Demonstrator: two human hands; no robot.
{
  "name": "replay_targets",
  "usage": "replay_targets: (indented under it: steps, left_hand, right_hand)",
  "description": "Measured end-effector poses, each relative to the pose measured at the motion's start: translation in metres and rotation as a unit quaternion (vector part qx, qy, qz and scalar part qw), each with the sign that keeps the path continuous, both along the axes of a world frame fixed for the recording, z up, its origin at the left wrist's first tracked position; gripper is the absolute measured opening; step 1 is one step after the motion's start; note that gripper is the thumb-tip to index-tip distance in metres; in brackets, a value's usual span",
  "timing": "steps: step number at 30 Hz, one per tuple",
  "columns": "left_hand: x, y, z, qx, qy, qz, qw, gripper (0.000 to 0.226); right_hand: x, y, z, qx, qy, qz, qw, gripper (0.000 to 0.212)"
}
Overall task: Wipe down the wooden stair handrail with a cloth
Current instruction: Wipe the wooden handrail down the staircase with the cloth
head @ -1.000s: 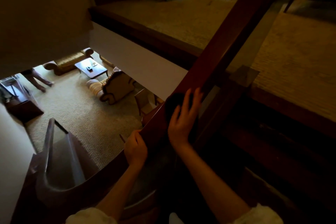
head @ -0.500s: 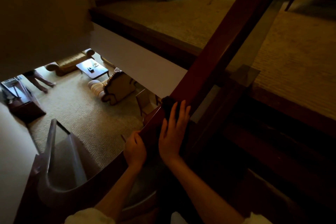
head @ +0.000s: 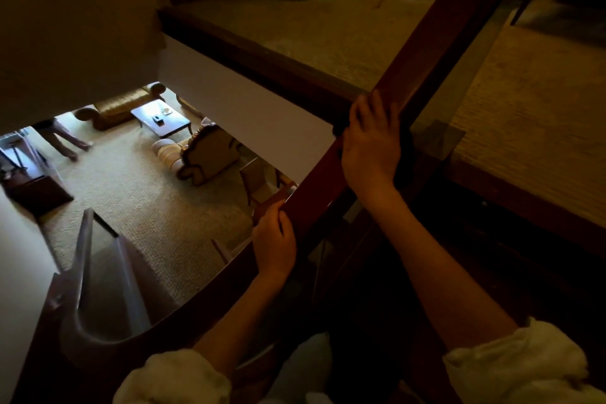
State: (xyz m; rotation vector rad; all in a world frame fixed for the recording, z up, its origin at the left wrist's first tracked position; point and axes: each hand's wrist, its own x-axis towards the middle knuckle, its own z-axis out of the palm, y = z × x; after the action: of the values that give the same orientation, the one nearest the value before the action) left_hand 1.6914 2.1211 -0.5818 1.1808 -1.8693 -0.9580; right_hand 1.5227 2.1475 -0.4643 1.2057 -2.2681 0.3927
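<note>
Left hand (head: 273,241), near 6 o'clock, grips the handrail (head: 426,52); fingers are curled round its far edge, thumb on top. The handrail runs from 7 o'clock up to 1 o'clock. Further along it, toward 2 o'clock, right hand (head: 370,141) covers a dark cloth (head: 337,132), fingers curved over the rail and clamping the cloth to the wood. Beyond, at 9 o'clock, a lower floor shows 1 coffee table (head: 160,118), 1 armchair (head: 210,154) and a person's legs (head: 62,138).
</note>
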Motion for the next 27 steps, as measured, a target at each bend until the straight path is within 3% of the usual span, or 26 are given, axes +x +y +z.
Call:
replay_targets:
  steps: [3,6,9,11,15,19,23,27]
  left_hand:
    - [-0.001,0.004,-0.007,-0.048,0.02,0.029,0.998,0.04]
    - [0.001,0.002,-0.006,-0.066,0.005,0.032,0.997,0.039]
    - [0.002,0.003,-0.007,-0.076,0.01,0.033,0.997,0.036]
    - [0.003,0.003,-0.007,-0.065,0.013,0.031,0.997,0.034]
    - [0.002,0.003,-0.007,-0.065,0.01,0.036,0.997,0.036]
    - [0.002,0.004,-0.005,-0.084,0.009,0.041,0.996,0.04]
    - [0.003,0.003,-0.005,-0.07,0.008,0.053,0.996,0.038]
    - [0.003,0.003,-0.007,-0.051,0.005,0.051,0.997,0.032]
  right_hand:
    - [0.05,-0.002,-0.035,0.156,0.033,0.067,0.985,0.049]
    - [0.069,-0.001,-0.038,0.254,0.022,0.121,0.959,0.044]
    - [0.041,-0.001,0.002,0.3,0.068,0.114,0.945,0.033]
    - [0.002,-0.008,0.042,0.309,0.081,0.029,0.947,0.03]
    - [-0.048,-0.029,0.087,0.317,0.089,-0.062,0.942,0.041]
    - [-0.001,-0.049,0.065,0.461,0.121,-0.016,0.879,0.033]
    - [0.056,-0.05,0.009,0.504,0.142,0.082,0.848,0.033]
    - [0.046,-0.044,0.018,0.525,0.15,0.118,0.829,0.024]
